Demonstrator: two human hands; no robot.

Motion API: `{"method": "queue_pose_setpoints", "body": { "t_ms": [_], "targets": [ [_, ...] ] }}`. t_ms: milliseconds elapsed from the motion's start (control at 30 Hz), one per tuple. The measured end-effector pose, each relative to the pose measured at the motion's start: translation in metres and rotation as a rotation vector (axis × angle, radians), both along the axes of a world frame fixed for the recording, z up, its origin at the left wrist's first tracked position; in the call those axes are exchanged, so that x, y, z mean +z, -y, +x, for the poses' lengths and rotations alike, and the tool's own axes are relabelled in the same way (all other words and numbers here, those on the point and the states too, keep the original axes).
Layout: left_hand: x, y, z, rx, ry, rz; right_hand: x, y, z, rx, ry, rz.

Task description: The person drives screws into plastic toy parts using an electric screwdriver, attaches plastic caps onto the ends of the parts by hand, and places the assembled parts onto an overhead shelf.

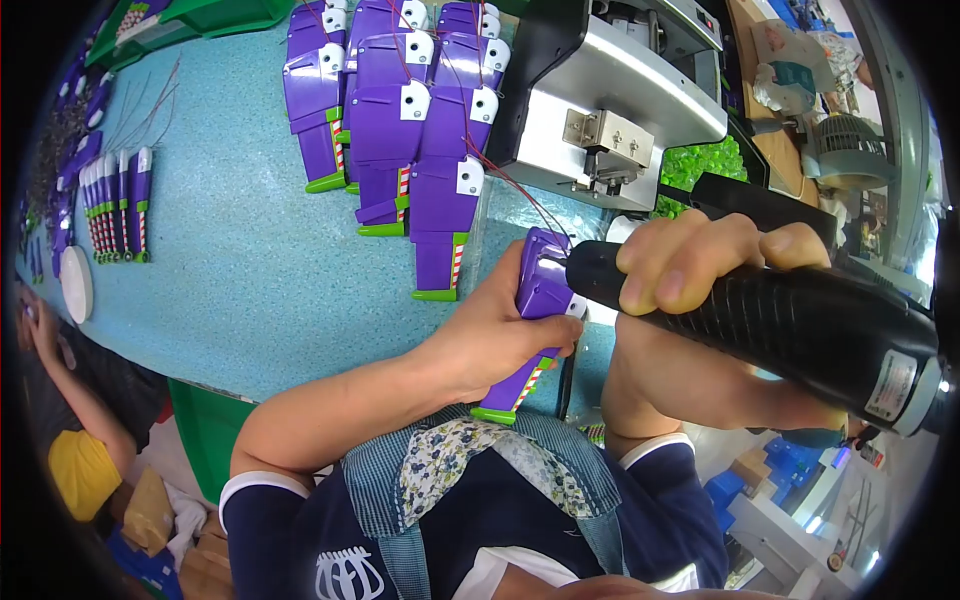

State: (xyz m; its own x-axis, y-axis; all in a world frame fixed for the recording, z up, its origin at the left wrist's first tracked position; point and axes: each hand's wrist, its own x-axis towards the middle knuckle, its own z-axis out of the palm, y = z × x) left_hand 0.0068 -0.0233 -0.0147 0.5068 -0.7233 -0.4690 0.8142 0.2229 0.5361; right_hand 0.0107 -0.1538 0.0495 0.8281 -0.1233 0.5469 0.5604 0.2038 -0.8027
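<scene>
A purple plastic part [546, 288] with a green end and a red-and-white striped edge is gripped in my left hand [500, 325], near the table's front edge. My right hand [715, 290] is wrapped round a black electric screwdriver [800, 325], held slantwise with its tip at the upper end of that part. Thin dark red wires run from the part's top toward the back. Similar purple parts [448, 205] lie overlapping in rows beyond my left hand.
A metal and black machine [600, 100] stands at the back right, beside green pieces [705, 165]. Slim purple pieces [118, 205] and a white oval disc [77, 284] lie left. A green tray [190, 35] is behind them. Another person's arm [85, 385] shows at lower left.
</scene>
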Motion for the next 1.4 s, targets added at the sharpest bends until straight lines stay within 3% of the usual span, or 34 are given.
{"method": "queue_pose_setpoints", "body": {
  "t_ms": [200, 500, 733, 1133, 1267, 1400],
  "targets": [
    [0.0, -0.001, 0.002, 0.01, -0.004, 0.004, -0.006, 0.002, 0.003, 0.037, 0.035, -0.045],
    [-0.001, 0.003, 0.002, 0.027, -0.016, 0.057, 0.007, 0.033, 0.047, -0.112, 0.078, -0.056],
    [-0.001, 0.005, 0.003, 0.055, -0.013, 0.102, 0.015, 0.011, 0.006, 0.033, 0.02, -0.024],
    [-0.005, 0.009, -0.002, 0.137, 0.031, 0.086, 0.0, 0.001, -0.009, 0.061, 0.032, -0.117],
    [-0.002, 0.005, -0.001, 0.117, 0.077, 0.059, 0.016, -0.004, -0.011, 0.016, -0.039, -0.018],
    [0.002, -0.015, 0.01, 0.049, -0.08, 0.018, 0.031, 0.019, -0.011, -0.035, 0.023, 0.027]
  ]
}}
